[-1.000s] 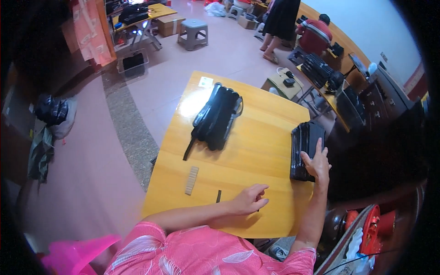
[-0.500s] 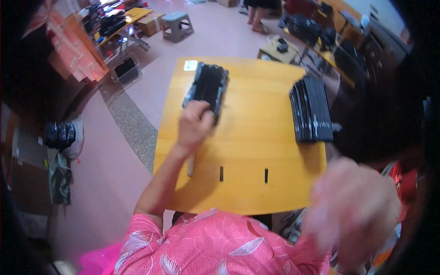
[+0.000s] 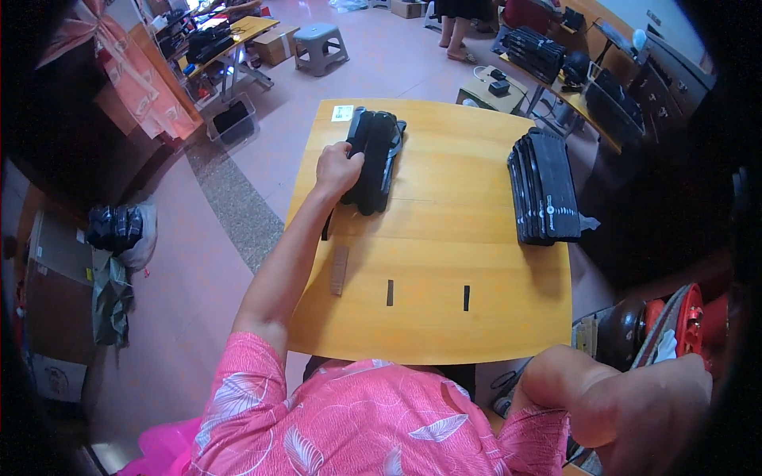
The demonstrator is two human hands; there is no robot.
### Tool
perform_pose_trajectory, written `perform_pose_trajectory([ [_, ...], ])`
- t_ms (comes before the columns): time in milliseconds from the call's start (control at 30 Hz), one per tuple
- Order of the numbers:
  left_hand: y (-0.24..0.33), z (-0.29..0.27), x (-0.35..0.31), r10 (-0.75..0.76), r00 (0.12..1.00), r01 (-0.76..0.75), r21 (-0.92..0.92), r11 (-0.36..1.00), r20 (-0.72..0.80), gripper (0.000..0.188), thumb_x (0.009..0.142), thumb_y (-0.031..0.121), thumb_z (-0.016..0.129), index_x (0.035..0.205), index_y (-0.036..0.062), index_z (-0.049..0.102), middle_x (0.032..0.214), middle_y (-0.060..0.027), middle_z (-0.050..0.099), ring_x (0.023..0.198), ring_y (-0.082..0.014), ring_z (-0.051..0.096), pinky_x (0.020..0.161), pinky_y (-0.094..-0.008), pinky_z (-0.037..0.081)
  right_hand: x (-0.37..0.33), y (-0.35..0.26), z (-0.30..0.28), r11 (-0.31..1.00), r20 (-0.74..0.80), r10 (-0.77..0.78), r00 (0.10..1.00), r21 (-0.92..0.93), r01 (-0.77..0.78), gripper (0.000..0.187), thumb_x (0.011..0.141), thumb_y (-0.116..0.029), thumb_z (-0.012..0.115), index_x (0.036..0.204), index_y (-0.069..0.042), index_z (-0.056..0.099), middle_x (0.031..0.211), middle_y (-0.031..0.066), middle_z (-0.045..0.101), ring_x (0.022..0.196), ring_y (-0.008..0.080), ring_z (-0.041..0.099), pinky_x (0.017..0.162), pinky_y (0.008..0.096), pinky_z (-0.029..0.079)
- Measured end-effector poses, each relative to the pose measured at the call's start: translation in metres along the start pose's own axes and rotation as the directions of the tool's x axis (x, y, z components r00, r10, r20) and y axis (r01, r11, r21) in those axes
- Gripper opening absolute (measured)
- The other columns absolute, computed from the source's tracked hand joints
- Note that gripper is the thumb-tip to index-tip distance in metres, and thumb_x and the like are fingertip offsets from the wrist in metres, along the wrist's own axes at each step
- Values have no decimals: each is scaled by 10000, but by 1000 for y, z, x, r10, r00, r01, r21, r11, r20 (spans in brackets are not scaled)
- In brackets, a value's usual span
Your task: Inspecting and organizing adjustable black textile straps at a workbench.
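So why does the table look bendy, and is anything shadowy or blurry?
In the head view, the table's near edge bows, as fisheye lenses bend straight lines, and the picture's corners are black; also in the head view, a soft shadow lies beside the left forearm, and the right arm looks a bit blurry.

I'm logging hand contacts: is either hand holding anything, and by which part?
The left hand is at the left side of the black bundle; whether its grip is closed cannot be told. No held thing shows in the right hand.
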State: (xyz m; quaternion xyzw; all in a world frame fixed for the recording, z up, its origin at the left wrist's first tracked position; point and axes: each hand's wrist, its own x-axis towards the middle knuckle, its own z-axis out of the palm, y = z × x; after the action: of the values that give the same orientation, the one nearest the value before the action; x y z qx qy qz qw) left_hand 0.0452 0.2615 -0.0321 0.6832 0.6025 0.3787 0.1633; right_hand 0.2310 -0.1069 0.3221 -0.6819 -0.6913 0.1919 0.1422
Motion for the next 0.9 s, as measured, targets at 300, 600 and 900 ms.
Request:
perform_pose_trajectory([
  [300, 1, -8, 34, -184, 958, 185, 14, 983, 221, 352, 701, 213, 755, 937, -32, 665, 871, -187, 676, 809, -288, 664, 723, -388, 512, 54, 22, 8, 963, -11, -219, 976, -163, 215, 86, 653, -24, 609, 731, 13, 609, 780, 135, 660, 682, 217, 619, 599, 304, 472],
  [600, 5, -20, 47, -340, 803, 485, -205, 850, 489, 186, 730, 107, 719, 759, -61, 644, 625, -93, 569, 521, -198, 530, 476, -375, 423, 338, 104, 275, 856, -456, -432, 778, 66, 514, 517, 806, -250, 658, 1193, 57, 505, 1218, 259, 528, 1176, 383, 495, 980, 419, 416],
  [900, -15, -35, 66, -352, 622, 735, -368, 570, 700, 186, 833, 95, 609, 951, -49, 593, 830, -148, 611, 695, -223, 603, 600, -369, 492, 357, 87, 295, 958, -95, -252, 963, -168, 234, 698, 808, -366, 653, 1356, -4, 417, 1456, 233, 314, 1373, 356, 278, 1061, 457, 345],
])
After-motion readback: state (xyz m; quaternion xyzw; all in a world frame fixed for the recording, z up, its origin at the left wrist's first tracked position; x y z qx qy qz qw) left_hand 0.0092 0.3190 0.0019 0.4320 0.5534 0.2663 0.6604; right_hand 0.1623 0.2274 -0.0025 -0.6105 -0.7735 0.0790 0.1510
